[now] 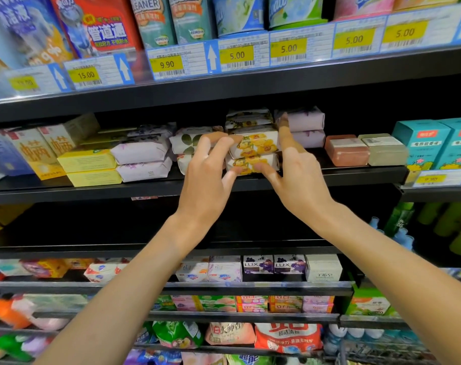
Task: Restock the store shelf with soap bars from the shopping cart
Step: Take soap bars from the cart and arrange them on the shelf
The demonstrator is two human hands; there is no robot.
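Both hands sit on a short stack of yellow-flowered soap bars [253,154] at the front of the middle shelf [342,177] — the left hand [205,180] curls over the upper bar, the right hand [298,180] braces the right side, thumb low on the front. The stack stands close to the edge, beside a leaf-print bar [187,143] — a crooked push could tip the top bar off or knock its neighbour askew.

On the black shelf [329,177] I counted two yellow-flowered paper-wrapped soap bars [253,154], two lilac-wrapped bars [307,127] beside them, two yellow boxes [88,168], and two bare blocks [366,150] toward its right edge.
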